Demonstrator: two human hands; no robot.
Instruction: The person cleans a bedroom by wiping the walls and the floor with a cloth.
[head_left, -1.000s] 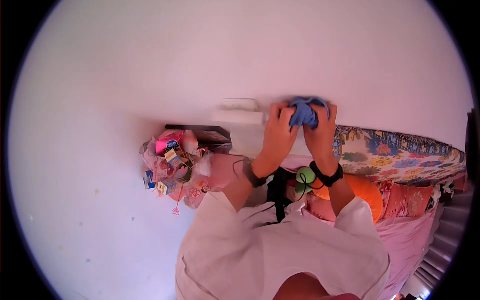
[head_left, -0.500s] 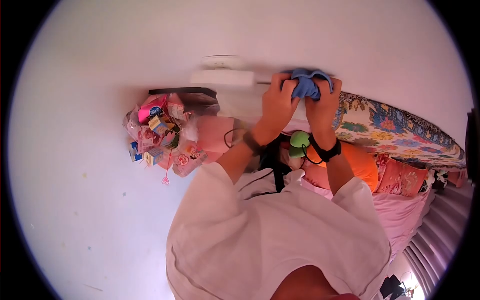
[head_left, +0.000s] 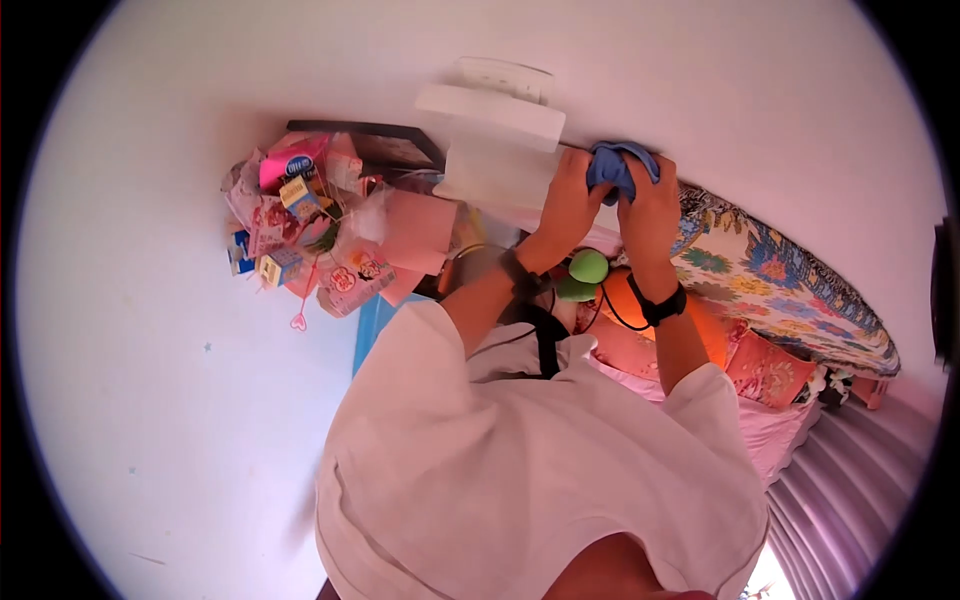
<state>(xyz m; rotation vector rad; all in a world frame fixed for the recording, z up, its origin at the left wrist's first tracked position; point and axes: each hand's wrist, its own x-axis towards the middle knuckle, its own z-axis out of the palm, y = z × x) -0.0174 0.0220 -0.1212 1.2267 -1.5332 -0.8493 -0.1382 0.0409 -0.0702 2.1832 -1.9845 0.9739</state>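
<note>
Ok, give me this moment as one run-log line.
left hand: holding blue cloth | right hand: holding same cloth | cloth: bunched, near pale wall | wall contact: unclear | nearby: floral panel

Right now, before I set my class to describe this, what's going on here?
A person's left hand and right hand grip a bunched blue cloth by a pale wall. In the picture, a white fixture sits left of them; a flower-patterned cover is at right.
</note>
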